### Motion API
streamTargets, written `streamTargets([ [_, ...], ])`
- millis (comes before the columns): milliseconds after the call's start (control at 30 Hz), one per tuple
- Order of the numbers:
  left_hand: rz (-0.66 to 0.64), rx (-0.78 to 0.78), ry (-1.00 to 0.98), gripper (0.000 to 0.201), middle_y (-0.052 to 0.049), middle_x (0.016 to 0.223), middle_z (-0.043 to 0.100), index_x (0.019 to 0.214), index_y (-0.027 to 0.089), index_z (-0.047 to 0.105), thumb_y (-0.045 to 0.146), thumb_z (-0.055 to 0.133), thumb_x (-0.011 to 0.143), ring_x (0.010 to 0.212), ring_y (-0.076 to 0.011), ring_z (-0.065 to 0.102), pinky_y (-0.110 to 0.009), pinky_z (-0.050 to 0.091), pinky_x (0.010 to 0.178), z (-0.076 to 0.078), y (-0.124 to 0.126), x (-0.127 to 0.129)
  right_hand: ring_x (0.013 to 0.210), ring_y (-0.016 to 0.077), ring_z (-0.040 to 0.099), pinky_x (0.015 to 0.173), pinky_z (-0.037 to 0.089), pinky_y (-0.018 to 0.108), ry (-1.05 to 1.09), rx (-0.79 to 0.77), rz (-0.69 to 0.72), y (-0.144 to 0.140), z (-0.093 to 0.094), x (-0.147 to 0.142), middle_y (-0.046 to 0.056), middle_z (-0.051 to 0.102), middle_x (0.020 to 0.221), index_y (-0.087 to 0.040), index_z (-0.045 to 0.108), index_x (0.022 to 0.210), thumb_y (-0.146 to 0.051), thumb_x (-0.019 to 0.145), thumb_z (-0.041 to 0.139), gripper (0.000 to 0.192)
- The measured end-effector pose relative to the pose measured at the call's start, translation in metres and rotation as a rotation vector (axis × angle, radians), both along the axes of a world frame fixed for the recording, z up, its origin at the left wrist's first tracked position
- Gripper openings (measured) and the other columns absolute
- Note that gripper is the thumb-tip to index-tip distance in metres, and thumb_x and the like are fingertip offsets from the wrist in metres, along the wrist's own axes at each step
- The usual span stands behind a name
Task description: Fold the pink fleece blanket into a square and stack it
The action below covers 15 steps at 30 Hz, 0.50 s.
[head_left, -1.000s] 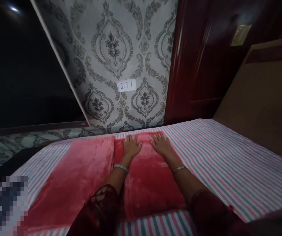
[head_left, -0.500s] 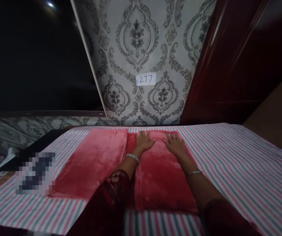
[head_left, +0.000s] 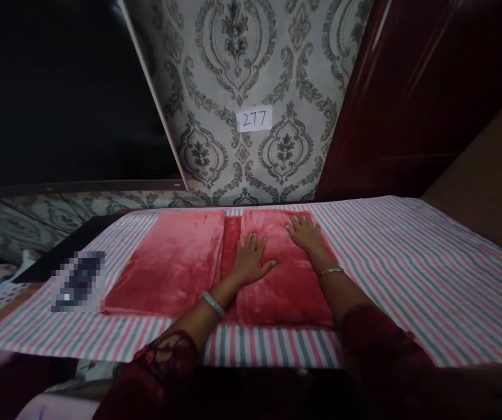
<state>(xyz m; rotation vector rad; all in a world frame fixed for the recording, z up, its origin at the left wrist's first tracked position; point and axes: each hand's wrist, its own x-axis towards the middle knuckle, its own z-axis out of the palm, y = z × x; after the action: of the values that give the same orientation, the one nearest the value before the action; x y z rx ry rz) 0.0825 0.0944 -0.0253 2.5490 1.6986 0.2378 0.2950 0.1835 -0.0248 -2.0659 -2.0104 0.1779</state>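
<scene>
Red plush pillow | left hand fingers spread flat on it | right hand fingers likewise flat

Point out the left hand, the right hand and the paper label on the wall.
left hand (head_left: pixel 247 261), head view, back of the hand.
right hand (head_left: pixel 305 231), head view, back of the hand.
paper label (head_left: pixel 254 119), head view, its written middle.

A home bedroom: a pink-and-grey striped bedsheet under the hands, grey damask-patterned wallpaper beyond them.
</scene>
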Motion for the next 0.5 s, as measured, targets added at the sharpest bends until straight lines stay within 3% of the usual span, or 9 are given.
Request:
streamTargets([
  [233, 0.011, -0.034, 0.003, 0.084, -0.021, 0.167, 0.02, 0.159, 0.017, 0.028, 0.068, 0.04, 0.094, 0.156, -0.0353, 0.014, -0.061, 0.018, 0.122, 0.009, 0.0, 0.0, 0.155, 0.0316, 0.016, 0.119, 0.022, 0.061, -0.045, -0.031, 0.007, -0.001, 0.003, -0.001, 0.008, 0.023, 0.168, -0.028, 0.032, 0.159, -0.05, 0.104, 0.024, 0.06],
  [367, 0.008, -0.057, -0.068, 0.082, -0.02, 0.167, 0.019, 0.158, 0.019, 0.031, 0.066, 0.044, 0.093, 0.156, -0.0347, 0.012, -0.062, 0.015, 0.122, 0.009, -0.001, 0.0, 0.155, 0.0317, 0.016, 0.118, 0.024, 0.061, -0.06, -0.073, 0.011, -0.008, 0.02, -0.002, 0.01, 0.021, 0.169, -0.026, 0.033, 0.159, -0.046, 0.105, 0.027, 0.058],
  [433, 0.019, -0.106, -0.184, 0.078, -0.017, 0.168, 0.02, 0.155, 0.021, 0.037, 0.061, 0.054, 0.09, 0.156, -0.0338, 0.012, -0.062, 0.011, 0.123, 0.01, 0.004, -0.001, 0.154, 0.0322, 0.019, 0.117, 0.026, 0.061, -0.047, -0.067, 0.039, -0.02, 0.031, -0.003, 0.011, 0.023, 0.168, -0.025, 0.037, 0.157, -0.044, 0.104, 0.031, 0.056],
  [500, 0.102, -0.138, -0.475, 0.071, -0.013, 0.167, 0.024, 0.147, 0.023, 0.05, 0.048, 0.069, 0.083, 0.156, -0.0319, 0.014, -0.057, 0.011, 0.125, 0.014, 0.013, -0.003, 0.153, 0.0321, 0.023, 0.118, 0.027, 0.059, -0.031, -0.026, 0.085, -0.038, 0.037, -0.004, 0.012, 0.026, 0.167, -0.023, 0.04, 0.155, -0.041, 0.104, 0.036, 0.055],
])
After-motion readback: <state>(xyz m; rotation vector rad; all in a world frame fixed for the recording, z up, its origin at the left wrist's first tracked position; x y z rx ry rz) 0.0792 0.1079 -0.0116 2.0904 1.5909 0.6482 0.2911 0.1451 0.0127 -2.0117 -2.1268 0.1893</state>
